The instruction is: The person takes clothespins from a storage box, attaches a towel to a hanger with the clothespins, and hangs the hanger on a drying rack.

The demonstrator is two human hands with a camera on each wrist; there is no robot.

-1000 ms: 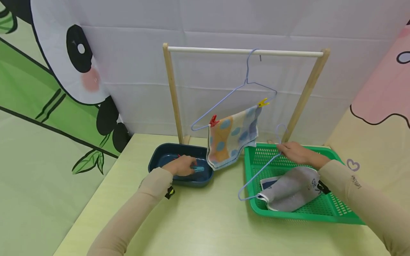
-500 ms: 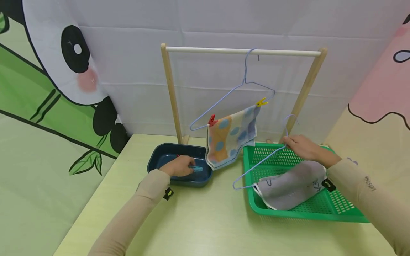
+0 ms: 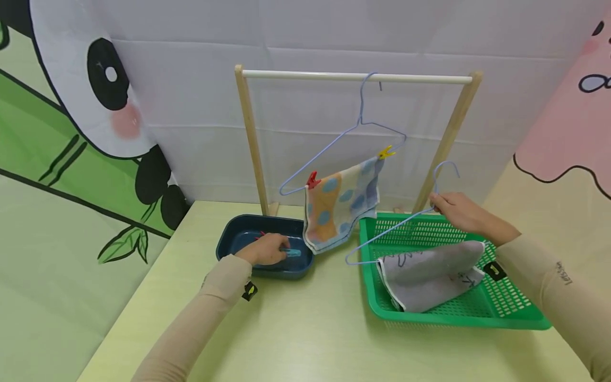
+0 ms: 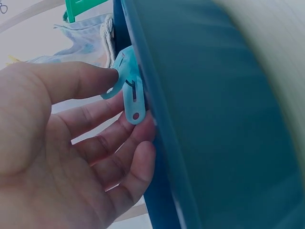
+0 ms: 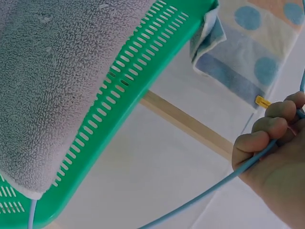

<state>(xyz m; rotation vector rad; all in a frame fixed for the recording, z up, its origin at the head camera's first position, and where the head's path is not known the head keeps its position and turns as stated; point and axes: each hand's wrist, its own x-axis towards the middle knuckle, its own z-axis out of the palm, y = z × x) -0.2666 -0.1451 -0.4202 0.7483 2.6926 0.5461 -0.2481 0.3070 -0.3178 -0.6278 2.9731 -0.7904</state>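
Note:
My left hand (image 3: 265,249) reaches into the dark blue basin (image 3: 229,233) and pinches a light blue clothespin (image 4: 134,90) between thumb and fingers. My right hand (image 3: 458,212) grips a light blue wire hanger (image 3: 391,229) near its neck, above the green basket (image 3: 458,319). A grey towel (image 3: 429,276) hangs over the hanger's lower part, partly down in the basket; its terry surface fills the upper left of the right wrist view. From the rack's rod, another hanger (image 3: 329,146) carries a patterned towel (image 3: 341,207), fixed by a red clothespin (image 3: 312,180) and a yellow clothespin (image 3: 386,152).
The drying rack has a white rod (image 3: 305,75) and wooden posts (image 3: 251,138). It stands at the back of the pale table (image 3: 286,329), against a white cloth backdrop (image 3: 191,79). The patterned towel hangs between basin and basket.
My right hand has risen and moved right with the hanger, lifting and shifting the grey towel in the basket. My left hand stays at the basin with the clothespin.

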